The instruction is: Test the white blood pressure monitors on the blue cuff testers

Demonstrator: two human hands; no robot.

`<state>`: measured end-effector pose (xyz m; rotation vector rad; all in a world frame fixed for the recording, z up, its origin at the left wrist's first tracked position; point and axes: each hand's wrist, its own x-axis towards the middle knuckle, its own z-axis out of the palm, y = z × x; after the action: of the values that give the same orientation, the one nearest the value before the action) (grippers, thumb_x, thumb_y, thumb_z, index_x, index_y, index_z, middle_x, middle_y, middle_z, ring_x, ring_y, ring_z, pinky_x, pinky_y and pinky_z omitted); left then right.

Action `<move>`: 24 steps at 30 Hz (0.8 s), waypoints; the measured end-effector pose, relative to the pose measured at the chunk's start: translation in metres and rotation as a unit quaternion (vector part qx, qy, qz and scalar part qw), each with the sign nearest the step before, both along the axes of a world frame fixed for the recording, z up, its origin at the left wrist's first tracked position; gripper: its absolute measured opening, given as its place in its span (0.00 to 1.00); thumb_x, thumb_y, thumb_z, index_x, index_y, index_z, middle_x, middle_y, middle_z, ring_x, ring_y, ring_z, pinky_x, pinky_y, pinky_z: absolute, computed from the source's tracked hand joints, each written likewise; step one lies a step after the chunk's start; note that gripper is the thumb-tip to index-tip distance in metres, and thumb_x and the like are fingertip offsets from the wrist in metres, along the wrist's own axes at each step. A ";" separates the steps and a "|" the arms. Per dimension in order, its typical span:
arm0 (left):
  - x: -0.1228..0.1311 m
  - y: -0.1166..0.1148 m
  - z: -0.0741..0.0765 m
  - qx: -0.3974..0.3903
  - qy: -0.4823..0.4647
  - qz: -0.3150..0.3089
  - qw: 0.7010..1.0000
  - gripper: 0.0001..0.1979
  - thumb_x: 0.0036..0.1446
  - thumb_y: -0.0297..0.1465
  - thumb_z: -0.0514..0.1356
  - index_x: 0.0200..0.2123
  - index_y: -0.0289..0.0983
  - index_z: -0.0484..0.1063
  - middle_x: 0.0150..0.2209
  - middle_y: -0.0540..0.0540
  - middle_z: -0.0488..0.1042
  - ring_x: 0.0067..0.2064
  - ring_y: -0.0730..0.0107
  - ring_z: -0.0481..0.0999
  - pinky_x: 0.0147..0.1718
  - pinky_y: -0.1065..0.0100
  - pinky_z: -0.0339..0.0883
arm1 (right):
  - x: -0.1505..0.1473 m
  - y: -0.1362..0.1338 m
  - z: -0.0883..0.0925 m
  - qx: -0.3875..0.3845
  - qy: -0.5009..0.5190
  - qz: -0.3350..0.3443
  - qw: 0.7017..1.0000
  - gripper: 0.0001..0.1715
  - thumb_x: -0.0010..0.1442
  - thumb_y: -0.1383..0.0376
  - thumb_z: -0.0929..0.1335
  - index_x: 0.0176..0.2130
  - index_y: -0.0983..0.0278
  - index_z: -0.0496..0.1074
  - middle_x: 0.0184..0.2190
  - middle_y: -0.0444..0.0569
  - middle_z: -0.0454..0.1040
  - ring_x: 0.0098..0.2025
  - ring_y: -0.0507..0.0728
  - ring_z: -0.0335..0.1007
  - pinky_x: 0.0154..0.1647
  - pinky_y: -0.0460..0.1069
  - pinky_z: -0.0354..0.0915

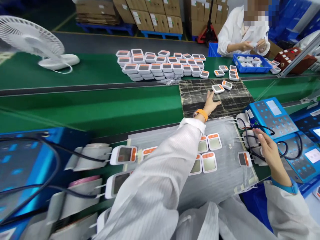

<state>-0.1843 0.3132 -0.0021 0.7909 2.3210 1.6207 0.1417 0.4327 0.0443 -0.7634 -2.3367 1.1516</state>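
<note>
Two white orange-trimmed plastic monitors (pixel 218 88) sit on the black taped mat (pixel 236 100), my open left hand (pixel 210 103) just beside them. Right hand (pixel 268 146) is well apart, on a black rubber cable (pixel 252 136), can't tell if it's gripping. Past the mat, a blue plastic tray (pixel 252 68) holds a pile of white units.

Glossy white plastic casings (pixel 218 88) are catching the light, the black sheet (pixel 237 100) is showing rough, crinkled tape, the green conveyor belt (pixel 87 106) is looking smooth and satin, the white sleeve (pixel 150 183) is hanging in matt woven cloth, and brown cardboard cartons (pixel 160 23) are staying dull
</note>
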 end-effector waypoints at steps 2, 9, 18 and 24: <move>0.019 -0.007 0.002 -0.060 0.036 -0.061 0.996 0.30 0.54 0.23 0.64 0.60 0.37 0.67 0.69 0.37 0.57 0.68 0.56 0.62 0.64 0.58 0.61 | 0.016 0.003 -0.001 0.065 -0.016 0.012 0.998 0.23 0.65 0.50 0.67 0.51 0.59 0.78 0.54 0.53 0.78 0.58 0.65 0.72 0.63 0.62 0.63; 0.162 -0.068 0.013 -0.293 0.214 -0.247 0.898 0.25 0.54 0.45 0.69 0.48 0.34 0.74 0.50 0.35 0.73 0.56 0.44 0.69 0.53 0.52 0.63 | 0.041 0.008 -0.008 0.182 -0.110 0.180 0.960 0.18 0.61 0.65 0.62 0.41 0.60 0.80 0.40 0.52 0.81 0.48 0.63 0.74 0.51 0.58 0.70; 0.264 -0.038 -0.029 -0.120 0.102 -0.263 0.952 0.34 0.47 0.40 0.73 0.55 0.39 0.66 0.52 0.40 0.74 0.54 0.49 0.71 0.55 0.51 0.57 | 0.051 0.023 -0.021 0.231 -0.188 0.299 0.906 0.15 0.57 0.65 0.66 0.43 0.61 0.79 0.41 0.56 0.80 0.44 0.65 0.71 0.48 0.59 0.68; 0.254 -0.042 -0.025 -0.041 0.077 -0.263 0.961 0.40 0.44 0.40 0.74 0.61 0.45 0.67 0.52 0.44 0.72 0.55 0.55 0.71 0.58 0.53 0.58 | 0.057 0.028 -0.037 0.303 -0.123 0.259 0.909 0.16 0.64 0.62 0.65 0.27 0.61 0.75 0.26 0.53 0.74 0.35 0.62 0.65 0.37 0.55 0.60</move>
<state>0.0700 0.2711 -0.0273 1.4091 2.0052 1.2577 0.1988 0.4604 0.0073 -0.0556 -2.9808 0.4304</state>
